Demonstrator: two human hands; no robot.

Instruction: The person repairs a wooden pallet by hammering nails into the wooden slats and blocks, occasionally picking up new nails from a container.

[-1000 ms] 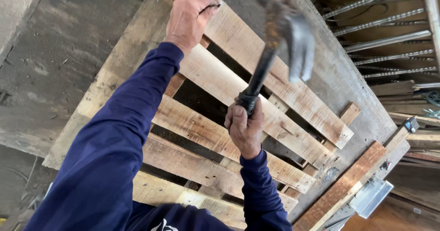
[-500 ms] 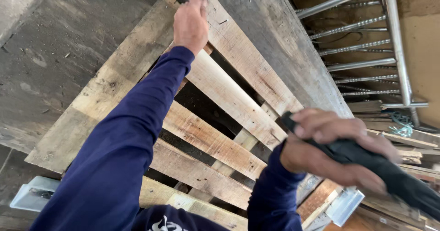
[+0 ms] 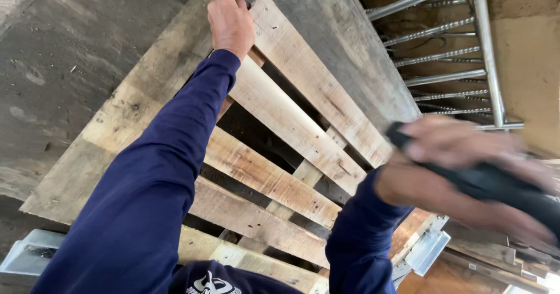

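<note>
Bracing: wooden pallet, propped on the concrete floor, is best kept pinned at its top edge so that it cannot shift under a blow.
Slats: five are counted on the near face.
Left hand: fingers are clamped over the pallet's top edge.
Right hand: blurred, it is wrapped shut around the black handle; one tool, head unseen.

Left hand outstretched, gripping; right hand raised, blurred, fist closed.
</note>
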